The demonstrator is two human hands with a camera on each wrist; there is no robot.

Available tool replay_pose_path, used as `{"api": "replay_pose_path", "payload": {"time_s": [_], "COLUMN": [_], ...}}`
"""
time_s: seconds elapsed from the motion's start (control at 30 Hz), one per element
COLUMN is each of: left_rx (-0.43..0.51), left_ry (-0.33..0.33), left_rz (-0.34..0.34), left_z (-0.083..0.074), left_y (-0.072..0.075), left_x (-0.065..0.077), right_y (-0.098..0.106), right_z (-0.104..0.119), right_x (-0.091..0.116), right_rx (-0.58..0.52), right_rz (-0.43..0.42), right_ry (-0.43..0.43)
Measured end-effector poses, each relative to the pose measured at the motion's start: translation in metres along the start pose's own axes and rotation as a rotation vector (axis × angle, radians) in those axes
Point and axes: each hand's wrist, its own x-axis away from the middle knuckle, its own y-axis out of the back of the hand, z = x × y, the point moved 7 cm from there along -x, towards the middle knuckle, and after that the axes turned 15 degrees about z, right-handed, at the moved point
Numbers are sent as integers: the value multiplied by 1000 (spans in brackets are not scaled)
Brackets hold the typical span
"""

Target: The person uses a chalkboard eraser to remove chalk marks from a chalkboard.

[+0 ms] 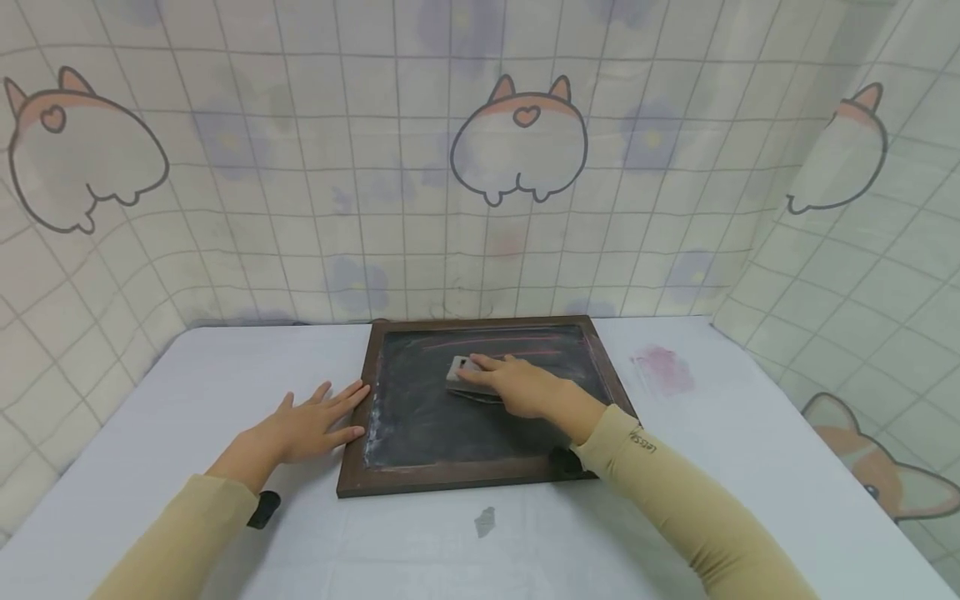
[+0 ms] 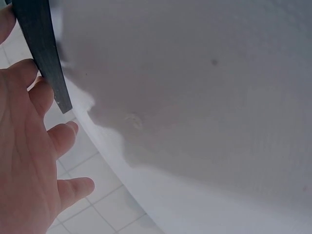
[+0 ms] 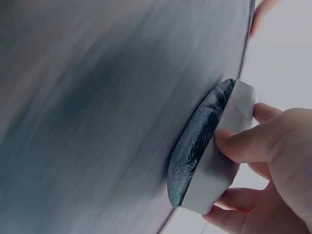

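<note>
A small chalkboard point(image 1: 420, 425) in a brown wooden frame lies flat on the white table. My right hand point(image 1: 528, 387) grips a light grey chalkboard eraser point(image 1: 459, 367) over the upper middle of the board. In the right wrist view the dark felt side of the eraser point(image 3: 197, 141) faces the board surface point(image 3: 97, 107), and thumb and fingers hold its pale back. My left hand point(image 1: 307, 425) has its fingers spread, with fingertips on the board's left frame edge. The left wrist view shows those fingers point(image 2: 63, 139) beside the dark frame point(image 2: 41, 48).
Pink chalk lines point(image 1: 495, 342) run across the board's upper part, and whitish dust lies along its left inner edge. A pink smudge point(image 1: 663, 369) marks the table at the right, a grey patch point(image 1: 485, 522) its front. A patterned curtain point(image 1: 420, 208) stands behind.
</note>
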Motion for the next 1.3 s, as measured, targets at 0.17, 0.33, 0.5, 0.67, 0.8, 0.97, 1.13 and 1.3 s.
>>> {"api": "replay_pose_path", "payload": {"time_s": [0.17, 0.33, 0.5, 0.67, 0.8, 0.97, 1.13, 1.3], "left_rx": [-4, -11, -1, 1, -4, 3, 7, 3], "left_ry": [-2, -11, -15, -11, -9, -1, 8, 13], "left_rz": [-2, -5, 1, 2, 0, 14, 13, 13], "left_z": [-3, -5, -6, -5, -3, -1, -1, 0], "left_y": [2, 4, 4, 4, 3, 1, 0, -2], "left_x": [2, 3, 4, 3, 2, 1, 0, -2], "right_y": [-6, -13, -15, -10, -4, -1, 0, 0], "right_z": [-54, -95, -101, -78, -35, 48, 107, 102], "right_x": [32, 57, 58, 38, 15, -7, -9, -5], "right_rx": [-75, -139, -188, -182, -112, 101, 276, 277], "right_rz": [-47, -64, -60, -60, -82, -102, -67, -65], "right_ry": [-80, -162, -184, -182, -133, 10, 102, 86]}}
